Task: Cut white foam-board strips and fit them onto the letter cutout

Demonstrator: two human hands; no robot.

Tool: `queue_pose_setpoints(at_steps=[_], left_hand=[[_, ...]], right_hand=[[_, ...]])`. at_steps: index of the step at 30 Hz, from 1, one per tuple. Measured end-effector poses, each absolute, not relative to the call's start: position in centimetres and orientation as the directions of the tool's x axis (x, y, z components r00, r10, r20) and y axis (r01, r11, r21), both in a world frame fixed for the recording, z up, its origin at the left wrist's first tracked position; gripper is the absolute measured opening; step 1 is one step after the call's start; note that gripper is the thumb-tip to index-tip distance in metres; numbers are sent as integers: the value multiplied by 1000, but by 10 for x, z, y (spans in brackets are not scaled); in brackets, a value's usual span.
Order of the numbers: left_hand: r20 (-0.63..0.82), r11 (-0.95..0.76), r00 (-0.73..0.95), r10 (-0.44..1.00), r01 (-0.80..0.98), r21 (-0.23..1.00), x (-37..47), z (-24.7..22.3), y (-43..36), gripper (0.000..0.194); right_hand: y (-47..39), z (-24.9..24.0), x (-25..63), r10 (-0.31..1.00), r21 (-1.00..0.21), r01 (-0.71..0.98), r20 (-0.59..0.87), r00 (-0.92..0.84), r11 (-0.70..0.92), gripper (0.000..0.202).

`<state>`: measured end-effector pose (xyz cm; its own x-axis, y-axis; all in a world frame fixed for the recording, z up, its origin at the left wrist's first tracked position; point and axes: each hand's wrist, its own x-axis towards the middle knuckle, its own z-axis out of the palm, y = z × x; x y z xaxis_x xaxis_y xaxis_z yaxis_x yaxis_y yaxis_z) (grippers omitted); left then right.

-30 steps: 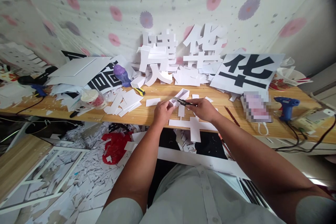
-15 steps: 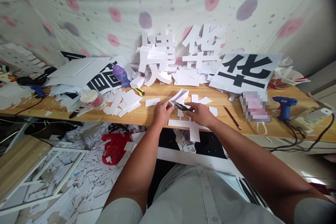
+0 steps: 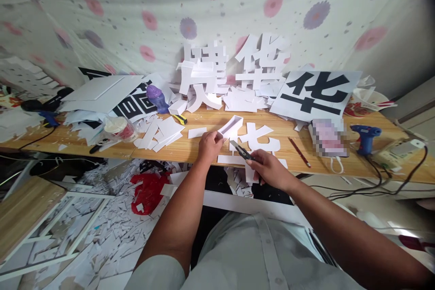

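Note:
Between the fingers of my left hand (image 3: pixel 210 146) is the near end of a white foam-board strip piece (image 3: pixel 234 125), folded into a raised, open-topped shape. My right hand (image 3: pixel 270 168) is closed round a black utility knife (image 3: pixel 244 152), its blade pointing up and left toward that piece. Under and beside both hands lies a flat white cut-out character (image 3: pixel 260 140); its lower stroke overhangs the table's front edge. A small white rectangle (image 3: pixel 197 132) rests left of my left hand.
White cut-out characters (image 3: pixel 263 56) lean at the back behind scraps. A printed character sheet (image 3: pixel 314 93), a pencil (image 3: pixel 299 152), a phone (image 3: pixel 328 138) and a blue glue gun (image 3: pixel 365 138) with cables are on the right. A yellow knife (image 3: pixel 181 118) and purple bottle (image 3: pixel 156 99) stand left.
My right hand with the utility knife has drawn back toward me and slightly right, uncovering more of the flat character. My left hand stays on the folded piece.

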<state>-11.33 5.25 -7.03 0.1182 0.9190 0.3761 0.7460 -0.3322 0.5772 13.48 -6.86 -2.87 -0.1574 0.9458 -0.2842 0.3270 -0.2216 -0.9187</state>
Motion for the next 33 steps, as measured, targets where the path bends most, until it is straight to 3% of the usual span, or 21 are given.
queue_pose_setpoints(at_steps=[4, 8, 17, 24, 33], left_hand=[[375, -324, 110, 920, 753, 573, -113, -70, 51, 19], [366, -302, 92, 926, 763, 571, -114, -69, 50, 20], [350, -209, 14, 937, 825, 526, -113, -69, 42, 30], [435, -183, -11, 900, 897, 401, -109, -73, 15, 33], [524, -174, -39, 851, 920, 350, -106, -76, -16, 40]], right_hand=[[-109, -40, 137, 907, -913, 255, -373, -198, -319, 44], [-134, -43, 135, 917, -929, 219, -343, -203, -299, 50], [-138, -54, 153, 964, -963, 76, -262, -47, -258, 62], [-135, -52, 175, 948, -949, -88, -309, 70, -303, 64], [-121, -42, 195, 938, -960, -69, -281, 204, -272, 63]])
